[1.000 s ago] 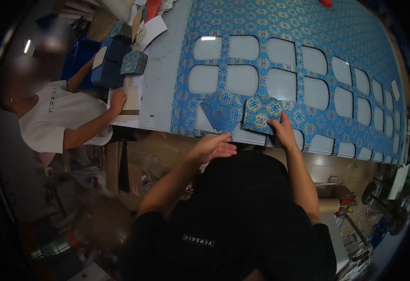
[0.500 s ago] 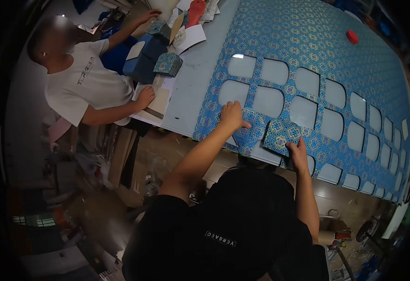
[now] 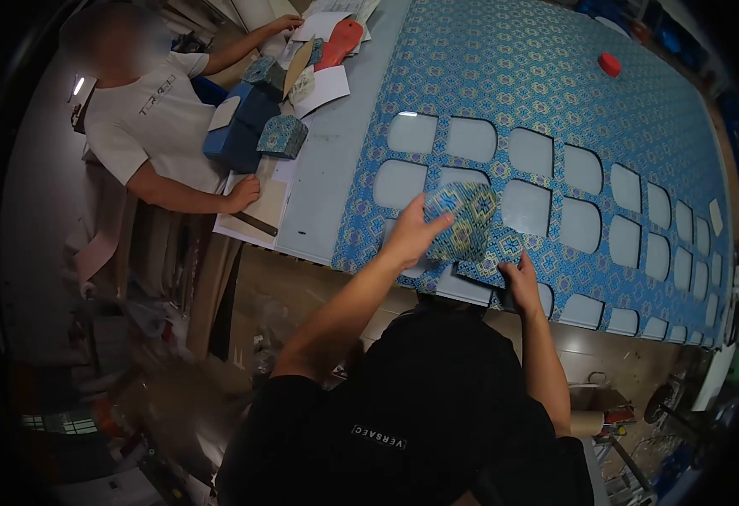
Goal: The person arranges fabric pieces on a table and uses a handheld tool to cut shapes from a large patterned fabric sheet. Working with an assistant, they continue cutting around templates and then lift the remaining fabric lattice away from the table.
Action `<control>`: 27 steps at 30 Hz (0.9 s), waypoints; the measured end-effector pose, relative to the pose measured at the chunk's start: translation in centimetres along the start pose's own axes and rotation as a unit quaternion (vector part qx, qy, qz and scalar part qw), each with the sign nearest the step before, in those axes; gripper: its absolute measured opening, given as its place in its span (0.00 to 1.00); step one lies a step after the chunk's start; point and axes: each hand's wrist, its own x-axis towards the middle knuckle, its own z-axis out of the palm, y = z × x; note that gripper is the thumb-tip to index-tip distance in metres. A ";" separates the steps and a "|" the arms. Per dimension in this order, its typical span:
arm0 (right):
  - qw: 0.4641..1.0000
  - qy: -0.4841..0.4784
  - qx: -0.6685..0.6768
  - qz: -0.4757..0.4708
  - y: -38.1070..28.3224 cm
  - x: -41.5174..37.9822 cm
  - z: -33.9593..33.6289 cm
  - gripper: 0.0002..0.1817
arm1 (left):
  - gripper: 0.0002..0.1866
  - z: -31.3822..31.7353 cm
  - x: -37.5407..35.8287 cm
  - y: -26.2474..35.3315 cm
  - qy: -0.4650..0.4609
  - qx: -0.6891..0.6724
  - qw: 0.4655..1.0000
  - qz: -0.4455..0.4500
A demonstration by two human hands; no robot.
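Note:
My left hand (image 3: 413, 234) is closed on a blue-and-gold patterned fabric piece (image 3: 464, 221), its thumb on top, held tilted over the sheet. My right hand (image 3: 519, 285) pinches the edge of a second patterned piece (image 3: 504, 251), lower and partly covered by the first. Both are above the near edge of a large patterned fabric sheet (image 3: 471, 63), spread over the table. Rows of cut-outs with rounded corners run across the sheet, and the pale tabletop (image 3: 525, 208) shows through them.
Stacks of cut patterned pieces (image 3: 283, 137) and a blue block (image 3: 236, 139) stand at the table's left end. Beside them lie papers (image 3: 320, 91) and a red tool (image 3: 338, 45). A red round object (image 3: 610, 65) rests on the sheet. Another person (image 3: 163, 126) stands at the left.
My left hand was against the sheet; now it holds a patterned piece up beside the other one. The piece in my right hand has shifted slightly left and lower. The whole view has shifted a little.

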 end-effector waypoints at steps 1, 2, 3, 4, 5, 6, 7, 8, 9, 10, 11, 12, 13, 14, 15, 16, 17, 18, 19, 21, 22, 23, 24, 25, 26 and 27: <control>1.000 0.002 -0.001 -0.001 -0.9 -0.3 0.4 0.17 | 0.25 0.9 -0.2 -1.9 0.006 0.055 0.998 -0.022; 0.987 0.012 0.149 0.058 -2.7 -0.7 1.5 0.19 | 0.26 1.1 -0.1 -4.7 0.004 0.190 0.982 -0.003; 0.948 0.022 0.294 0.116 -3.5 -1.1 2.0 0.23 | 0.28 1.3 -0.1 -7.7 0.002 0.322 0.947 0.015; 0.966 0.019 0.245 0.075 1.5 1.0 -0.2 0.31 | 0.33 2.3 -0.7 -9.8 0.084 0.377 0.921 0.061; 0.967 0.023 0.245 0.073 1.8 1.1 -0.7 0.31 | 0.33 2.6 -0.7 -9.1 0.079 0.376 0.921 0.063; 0.989 0.028 0.140 0.046 1.9 1.1 -1.1 0.30 | 0.34 3.0 -1.1 -7.7 0.046 0.356 0.932 0.044; 0.999 0.031 0.031 0.023 2.0 0.9 -1.4 0.30 | 0.35 3.3 -1.5 -7.1 0.015 0.335 0.942 0.022; 0.998 0.008 0.031 0.055 -2.8 -0.9 1.0 0.27 | 0.35 3.2 -1.8 -7.2 0.013 0.333 0.943 0.019; 0.998 0.009 0.029 0.054 -2.5 -0.9 1.3 0.27 | 0.36 3.1 -1.7 -7.5 0.007 0.381 0.922 0.063; 0.999 0.008 0.035 0.041 -2.0 -0.7 1.5 0.26 | 0.37 2.9 -1.6 -7.7 0.002 0.428 0.897 0.107; 0.999 0.008 0.042 0.028 -1.8 -0.6 1.7 0.26 | 0.37 2.5 -1.2 -8.4 0.001 0.428 0.897 0.109; 0.998 0.001 0.064 0.025 -2.3 -0.8 2.0 0.26 | 0.39 2.2 -0.8 -8.9 0.015 0.407 0.909 0.086; 0.998 0.003 0.065 0.023 -2.6 -1.1 2.3 0.26 | 0.41 2.1 -0.5 -9.4 0.027 0.385 0.920 0.062; 0.997 -0.018 0.071 -0.016 -3.0 -1.6 2.5 0.27 | 0.41 1.9 -0.1 -10.0 0.024 0.386 0.920 0.064; 0.995 -0.038 0.077 -0.053 -3.4 -2.1 2.8 0.28 | 0.39 1.8 -0.1 -9.5 -0.001 0.231 0.972 0.043; 0.995 -0.035 0.078 -0.052 -4.0 -2.5 2.9 0.28 | 0.37 2.1 -0.4 -7.7 -0.025 0.069 0.997 0.019; 0.994 -0.053 0.065 -0.069 -4.6 -2.7 3.1 0.29 | 0.41 2.0 -1.0 -5.8 -0.087 -0.024 0.996 -0.014; 0.992 -0.072 0.052 -0.086 -5.3 -2.9 3.3 0.30 | 0.41 2.1 -1.4 -4.6 -0.089 -0.024 0.996 -0.016; 0.993 -0.069 0.053 -0.086 -6.3 -3.0 3.5 0.30 | 0.38 2.2 -1.6 -3.8 -0.097 -0.015 0.995 0.012; 0.989 -0.084 0.009 -0.124 -7.9 -2.9 3.5 0.30 | 0.36 2.1 -1.4 -3.5 -0.118 -0.008 0.992 0.033; 0.991 -0.068 0.010 -0.119 -8.0 -2.5 3.2 0.30 | 0.34 2.2 -1.2 -3.7 -0.110 0.034 0.988 0.100; 0.982 -0.078 -0.048 -0.163 -7.7 -2.0 2.8 0.30 | 0.32 2.3 -1.1 -4.1 -0.106 0.073 0.978 0.163; 0.969 -0.087 -0.108 -0.203 -7.2 -1.7 2.1 0.30 | 0.30 2.6 -1.0 -4.3 -0.083 0.115 0.972 0.187; 0.973 -0.069 -0.109 -0.191 -6.1 -1.2 1.5 0.30 | 0.29 2.7 -0.6 -5.2 -0.087 0.085 0.980 0.159; 0.983 -0.078 -0.066 -0.154 -4.8 -0.3 1.1 0.30 | 0.29 2.7 -0.3 -6.4 -0.091 0.058 0.985 0.135; 0.988 -0.089 -0.022 -0.126 -3.8 0.3 0.9 0.31 | 0.28 2.7 0.1 -7.6 -0.071 0.064 0.988 0.119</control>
